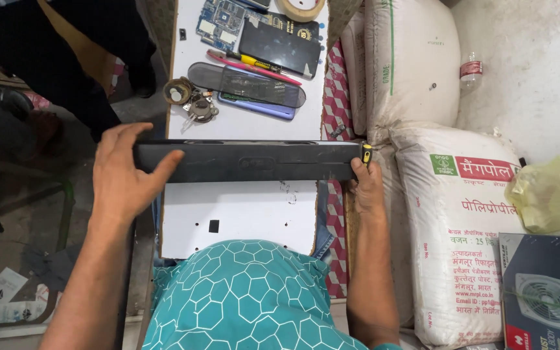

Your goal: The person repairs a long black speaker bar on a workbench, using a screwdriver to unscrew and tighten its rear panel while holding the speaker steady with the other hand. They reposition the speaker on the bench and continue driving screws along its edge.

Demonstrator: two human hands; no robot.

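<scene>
Lots of clutter on my feed. Up at the far end of the white desk (pixel 241 214) I've got a bare blue-green circuit board (pixel 220 21), with a black slab phone (pixel 280 44) just right of it and a roll of tan tape (pixel 300 8) at the far edge. A red-handled tool (pixel 251 67) lies slanted below them, then a long dark translucent oval cover (pixel 246 84) on top of a purple phone (pixel 257 105). Small round metal parts (pixel 188 100) sit near the left edge. Off the right edge: stacked white woven sacks (pixel 461 227), a clear plastic bottle (pixel 470 70), a yellow plastic bag (pixel 552 194) and a blue fan carton (pixel 546 291).
</scene>
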